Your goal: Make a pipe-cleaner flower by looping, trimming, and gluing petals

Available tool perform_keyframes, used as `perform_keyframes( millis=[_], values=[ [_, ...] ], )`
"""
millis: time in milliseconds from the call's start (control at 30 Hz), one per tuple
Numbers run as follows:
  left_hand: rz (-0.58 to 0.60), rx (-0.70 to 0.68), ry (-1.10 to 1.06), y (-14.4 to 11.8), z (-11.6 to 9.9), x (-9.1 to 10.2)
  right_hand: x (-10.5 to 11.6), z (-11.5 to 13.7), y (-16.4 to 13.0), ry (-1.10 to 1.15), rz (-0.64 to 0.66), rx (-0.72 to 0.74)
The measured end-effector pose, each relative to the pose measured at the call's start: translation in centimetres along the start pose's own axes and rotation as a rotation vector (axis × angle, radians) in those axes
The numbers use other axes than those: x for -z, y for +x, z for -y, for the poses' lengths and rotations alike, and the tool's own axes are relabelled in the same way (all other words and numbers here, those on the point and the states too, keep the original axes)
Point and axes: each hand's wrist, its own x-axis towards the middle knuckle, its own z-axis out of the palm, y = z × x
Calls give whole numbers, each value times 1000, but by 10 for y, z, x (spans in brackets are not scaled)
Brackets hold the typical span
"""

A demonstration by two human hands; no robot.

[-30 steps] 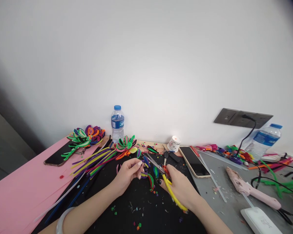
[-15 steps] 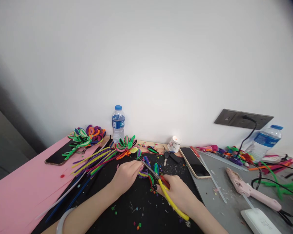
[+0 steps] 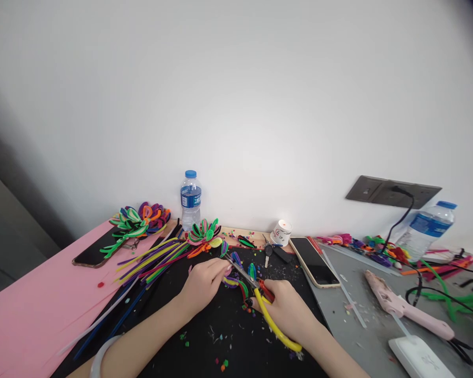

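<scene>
My left hand (image 3: 203, 283) pinches a small bundle of looped pipe-cleaner pieces (image 3: 236, 274), purple, yellow, green and blue, against the black mat (image 3: 220, 336). My right hand (image 3: 289, 311) grips yellow-handled scissors (image 3: 265, 304). Their metal blades point up and left and reach the bundle just beside my left fingertips. A silvery bracelet sits on my left wrist at the bottom edge.
Loose pipe cleaners (image 3: 153, 257) and finished pipe-cleaner flowers (image 3: 204, 233) lie to the left. A water bottle (image 3: 190, 199), a small cup (image 3: 280, 232), keys, two phones (image 3: 314, 261), a pink glue gun (image 3: 405, 307) with cables and a second bottle (image 3: 425, 231) surround the mat.
My right hand with the scissors has slid down and left, bringing the blades to the bundle. My left hand has lowered the bundle onto the mat.
</scene>
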Motion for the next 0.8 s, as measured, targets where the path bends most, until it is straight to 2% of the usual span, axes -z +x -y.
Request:
perform_keyframes(
  millis=[200, 333, 600, 800],
  values=[
    [178, 351, -634, 8, 4, 0, 2, -5, 5, -62, -21, 50],
    [224, 462, -979, 9, 12, -2, 4, -5, 6, -74, -23, 90],
    [387, 560, -1309, 5, 14, 0, 15, 0, 4, -122, -4, 225],
    [588, 583, -1444, -7, 14, -2, 22, 3, 3, -113, 51, 383]
  ],
)
